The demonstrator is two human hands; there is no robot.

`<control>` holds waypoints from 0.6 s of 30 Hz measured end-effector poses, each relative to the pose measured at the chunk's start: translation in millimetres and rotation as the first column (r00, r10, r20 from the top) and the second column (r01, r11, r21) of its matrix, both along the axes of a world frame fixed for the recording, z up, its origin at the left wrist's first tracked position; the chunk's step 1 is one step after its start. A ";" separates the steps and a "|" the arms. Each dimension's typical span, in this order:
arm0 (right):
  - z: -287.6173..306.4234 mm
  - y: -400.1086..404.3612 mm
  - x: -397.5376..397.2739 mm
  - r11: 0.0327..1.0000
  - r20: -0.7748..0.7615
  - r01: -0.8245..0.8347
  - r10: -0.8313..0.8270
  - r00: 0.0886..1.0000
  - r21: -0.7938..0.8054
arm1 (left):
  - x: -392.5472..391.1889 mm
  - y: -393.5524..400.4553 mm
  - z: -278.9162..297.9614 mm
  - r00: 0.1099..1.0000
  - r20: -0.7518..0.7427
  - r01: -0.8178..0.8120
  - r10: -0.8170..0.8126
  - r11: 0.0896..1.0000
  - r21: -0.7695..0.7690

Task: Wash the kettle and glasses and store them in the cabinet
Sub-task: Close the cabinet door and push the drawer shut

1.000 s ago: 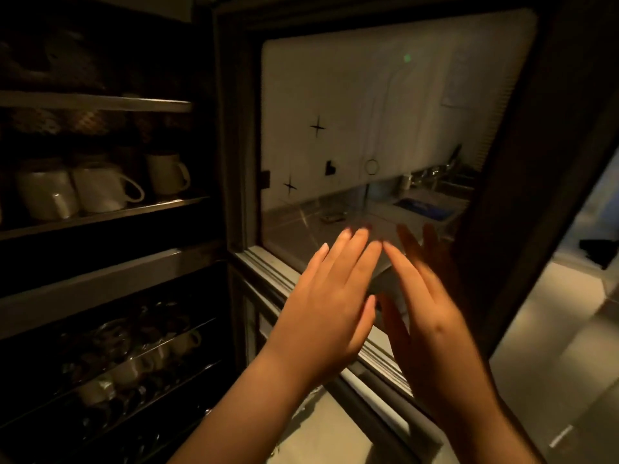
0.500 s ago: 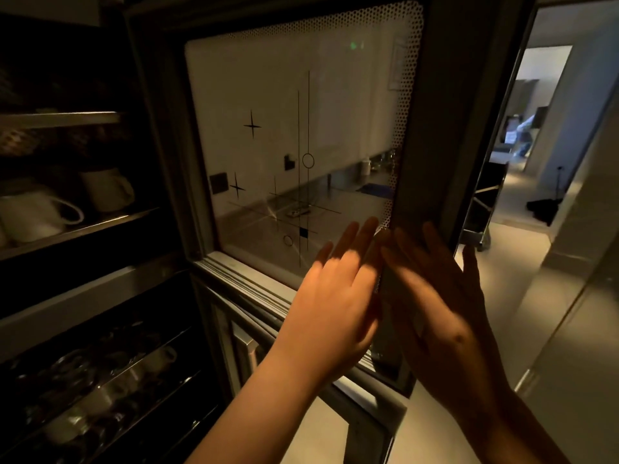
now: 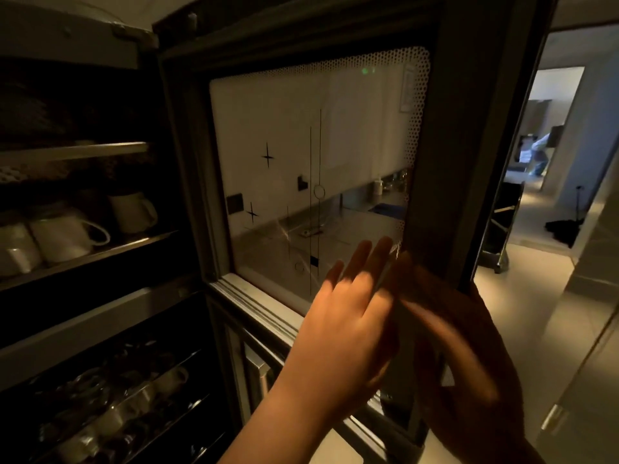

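With both palms flat, left hand (image 3: 338,329) fingers (image 3: 360,259) straight and close together press the cabinet door (image 3: 435,202) glass; right hand (image 3: 469,349) fingers, blurred, lie on its dark frame. Cabinet (image 3: 100,296) stands open left, mugs (image 3: 67,234) shelved.

It was a dim kitchen or pantry: a cabinet (image 3: 77,262) held white mugs (image 3: 63,234) on shelves, its glass door (image 3: 311,169) reflected a steel desk (image 3: 361,226), and a doorway (image 3: 549,155) opened on the far right.
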State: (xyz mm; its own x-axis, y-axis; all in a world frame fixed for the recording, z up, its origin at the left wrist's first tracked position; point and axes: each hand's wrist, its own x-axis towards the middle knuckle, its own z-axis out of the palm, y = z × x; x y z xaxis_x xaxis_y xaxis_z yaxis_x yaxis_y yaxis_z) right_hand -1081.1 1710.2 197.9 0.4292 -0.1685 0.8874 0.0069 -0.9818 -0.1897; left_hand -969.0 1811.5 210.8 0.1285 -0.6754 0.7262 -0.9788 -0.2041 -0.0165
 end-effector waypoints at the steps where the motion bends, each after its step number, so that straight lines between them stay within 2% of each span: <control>1: 1.8 -0.9 -0.4 0.999 0.039 0.044 -0.043 0.998 -0.014 | -1.4 1.7 3.0 1.000 0.016 -0.011 0.011 1.000 -0.021; 5: 18.8 -13.8 1.4 0.990 0.248 0.139 -0.130 0.960 -0.017 | -9.2 1.1 23.7 0.986 0.170 0.018 -0.005 0.997 -0.071; 8: 25.7 -25.6 7.2 0.999 0.209 0.034 -0.034 0.977 0.003 | -15.7 -5.4 49.7 0.962 0.245 0.150 -0.121 0.983 -0.105; 10: 27.2 -30.3 13.2 0.994 0.228 -0.111 0.104 0.968 0.019 | -17.7 -10.2 68.4 0.945 0.267 0.230 -0.188 0.964 -0.135; 12: 34.1 -34.1 18.5 0.984 0.284 -0.179 0.177 0.942 -0.022 | -16.3 -15.1 86.9 0.931 0.329 0.225 -0.157 0.958 -0.179; 14: 44.3 -35.6 22.4 0.988 0.297 -0.111 0.137 0.945 -0.105 | -14.7 -19.2 105.1 0.913 0.393 0.205 -0.110 0.957 -0.207; 18: 64.9 -41.5 23.8 0.979 0.300 -0.105 0.155 0.941 -0.175 | -18.5 -27.8 135.4 0.878 0.476 0.178 -0.054 0.959 -0.220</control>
